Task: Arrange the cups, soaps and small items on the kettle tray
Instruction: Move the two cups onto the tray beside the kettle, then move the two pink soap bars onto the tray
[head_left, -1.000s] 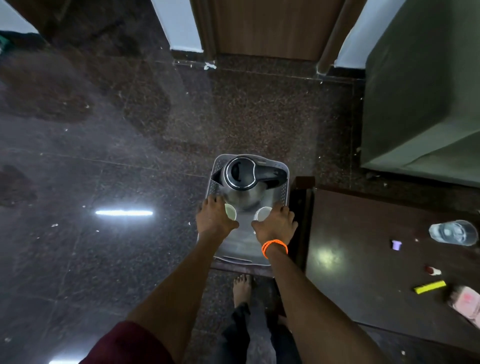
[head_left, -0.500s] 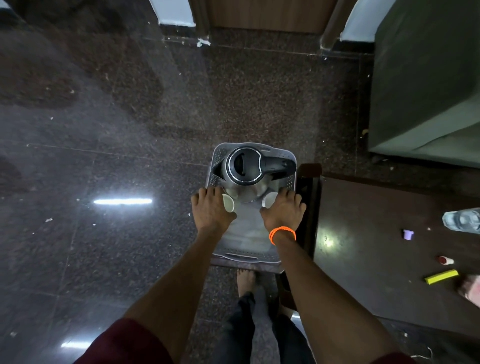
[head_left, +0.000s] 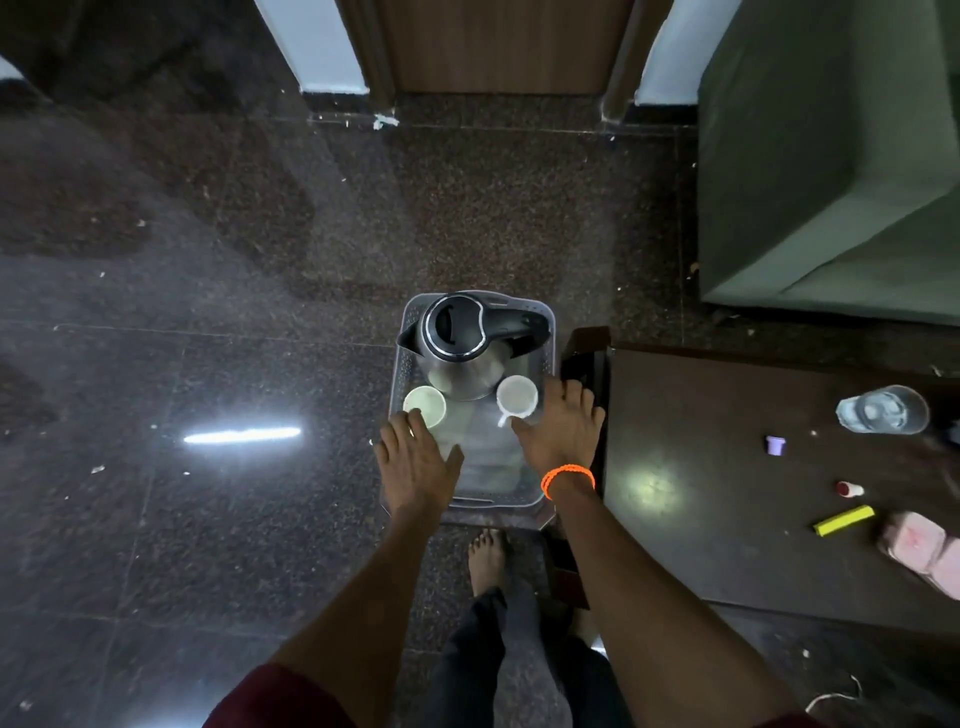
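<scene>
Kettle tray (head_left: 470, 501) sits on a low stand beside the dark table (head_left: 727, 519). Left hand (head_left: 415, 462) lies flat, fingers spread and released, fingertips at the left cup (head_left: 425, 405); right hand (head_left: 563, 434) rests loose beside the handled cup (head_left: 516, 396). Bare tray floor lies between the palms (no legible writing anywhere).

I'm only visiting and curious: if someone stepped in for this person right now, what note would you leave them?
Left hand: open, fingertips by the left cup.
Right hand: open, beside the right cup.
Done: both cups stand on the tray in front of the kettle.
Left: pink soaps, yellow stick, purple cap and small red-capped item lie on the dark table.
</scene>
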